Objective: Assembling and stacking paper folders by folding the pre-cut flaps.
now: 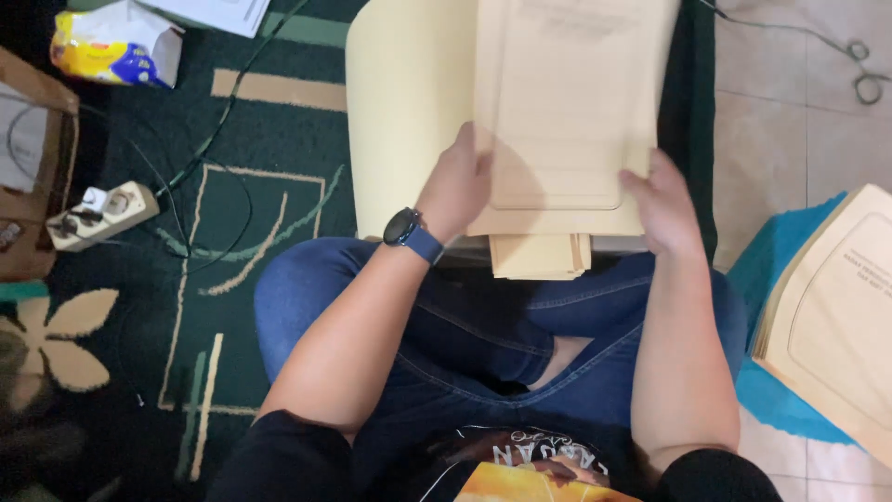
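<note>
1. Floor setup: a dark green rug (pixel 269 214) with cream patterns, pale tile (pixel 799 121) off to the side, and someone sitting cross-legged in jeans.
2. The folder (pixel 557 102) is a big cream paper one, sitting in front of the knees over a stack (pixel 539 256) of the same kind.
3. Left hand (pixel 457 186) (the one with the blue watch (pixel 412 232)) is on the folder's lower left edge, fingers tucked under or behind the sheet, so I can't tell exactly how they're closed.
4. Right hand (pixel 664 204) pinches the lower right edge, thumb on top and fingers underneath.
5. I'd say it's light, thin card: floppy, creases easily, a bit slick. Holding both lower corners looks right.
6. Around it: another pile (pixel 836 316) of folders on a blue cloth (pixel 771 390), a power strip (pixel 98 214) with cables, a snack bag (pixel 111 46), and scissors (pixel 859 70) on the tile.
</note>
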